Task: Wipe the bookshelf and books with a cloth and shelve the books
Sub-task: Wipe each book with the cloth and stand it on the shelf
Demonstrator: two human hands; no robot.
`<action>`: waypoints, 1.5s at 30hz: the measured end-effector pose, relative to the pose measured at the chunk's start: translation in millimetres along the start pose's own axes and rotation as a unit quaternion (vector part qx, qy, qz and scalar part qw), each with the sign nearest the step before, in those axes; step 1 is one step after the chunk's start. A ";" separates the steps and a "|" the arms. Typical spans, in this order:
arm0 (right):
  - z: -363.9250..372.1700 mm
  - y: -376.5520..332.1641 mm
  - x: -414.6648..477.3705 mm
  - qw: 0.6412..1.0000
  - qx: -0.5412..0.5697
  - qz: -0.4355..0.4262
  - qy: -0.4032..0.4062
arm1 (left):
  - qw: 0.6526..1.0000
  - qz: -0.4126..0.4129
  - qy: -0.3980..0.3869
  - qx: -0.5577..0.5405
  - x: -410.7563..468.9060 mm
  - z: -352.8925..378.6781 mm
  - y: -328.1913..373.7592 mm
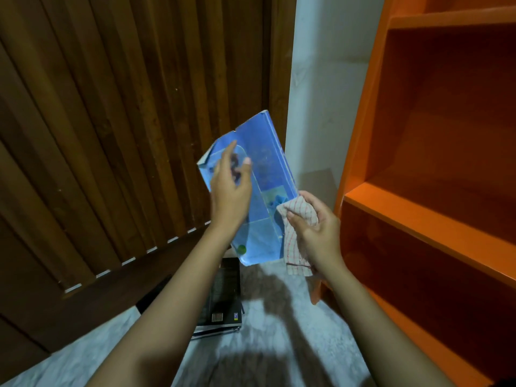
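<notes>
left hand (230, 191) splayed over blue book (268, 152)

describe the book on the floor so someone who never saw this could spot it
From the orange bookshelf on the right, drop to the pale floor at its foot, by the slatted door. A black book lies flat there, below the blue book held in the air. Unlike the blue one, it is dark, shows a barcode and lies untouched.
</notes>
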State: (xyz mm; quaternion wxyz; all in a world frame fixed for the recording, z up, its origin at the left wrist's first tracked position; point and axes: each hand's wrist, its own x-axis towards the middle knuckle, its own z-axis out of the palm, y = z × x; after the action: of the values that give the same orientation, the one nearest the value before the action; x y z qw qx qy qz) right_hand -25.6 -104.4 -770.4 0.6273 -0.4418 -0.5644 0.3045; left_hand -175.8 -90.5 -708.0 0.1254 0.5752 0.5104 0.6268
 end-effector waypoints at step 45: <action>51.5 -28.8 13.6 0.981 -0.077 -0.175 0.039 | 0.921 -0.131 -0.062 -0.362 -4.6 -10.4 11.7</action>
State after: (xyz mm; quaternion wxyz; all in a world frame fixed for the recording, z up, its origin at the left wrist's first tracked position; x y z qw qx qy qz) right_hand -76.9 -93.7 -739.9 0.6570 -0.3944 -0.6296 0.1281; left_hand -178.2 -104.3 -699.7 0.4371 0.4562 0.3107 0.7102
